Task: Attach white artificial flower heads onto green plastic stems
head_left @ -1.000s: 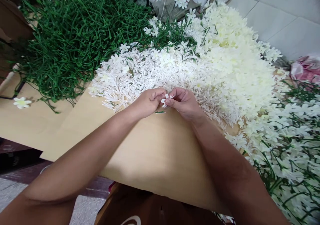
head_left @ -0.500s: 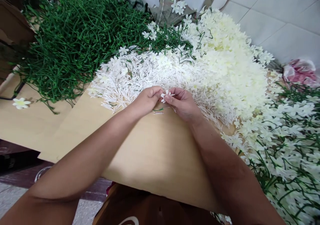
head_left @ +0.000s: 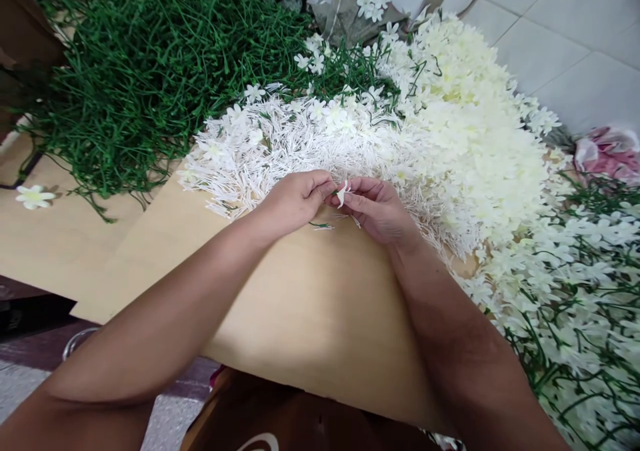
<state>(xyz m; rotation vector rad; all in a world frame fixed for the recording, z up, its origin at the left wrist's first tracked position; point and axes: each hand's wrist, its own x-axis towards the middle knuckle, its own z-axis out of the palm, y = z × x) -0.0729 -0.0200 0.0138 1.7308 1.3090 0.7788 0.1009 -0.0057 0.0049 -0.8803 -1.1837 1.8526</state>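
The left hand (head_left: pixel 303 197) is closed, thumb and finger pinching what looks like a green stem (head_left: pixel 335 194), mostly hidden by the fingers. The right hand (head_left: pixel 377 207) grips a white flower (head_left: pixel 343 194) between thumb and forefinger, just above the board (head_left: pixel 280 304) and at the near edge of the white stamens (head_left: pixel 295 141). The step in hand seems to be fitting flower and stem together; the next move probably calls for a steady pinch and a straight push along one line. The flower shows nearly edge-on, its petals spread near to far, tipped slightly right at the far end. Its base appears to point left, its face right, so its stem axis runs left to right. The stem's full length cannot be told.
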